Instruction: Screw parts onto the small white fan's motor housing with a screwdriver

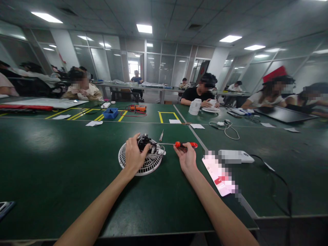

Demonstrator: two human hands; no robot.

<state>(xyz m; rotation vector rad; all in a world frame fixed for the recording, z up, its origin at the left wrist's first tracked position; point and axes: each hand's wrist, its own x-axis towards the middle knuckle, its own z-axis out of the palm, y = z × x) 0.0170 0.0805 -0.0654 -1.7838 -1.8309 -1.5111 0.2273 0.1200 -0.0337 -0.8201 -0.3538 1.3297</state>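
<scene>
On the green table lies a white round fan grille (148,166) with a dark motor assembly (145,140) and white wiring on top of it. My left hand (134,153) is wrapped round the left side of the motor assembly, thumb toward its front. In my right hand (187,157) is a screwdriver (192,145) with a red and black handle, held level. Its thin shaft points left toward the motor assembly; whether the tip touches it I cannot tell. Just behind the shaft a small slim tool (161,136) with a pale body rests on the table.
A pink-and-white card (217,177) and a white power bank (235,156) with a black cable lie to the right. Farther back are a blue bin (110,113), an orange multimeter (138,108) and a white cable (228,126). Across the table a person (200,95) handles white parts.
</scene>
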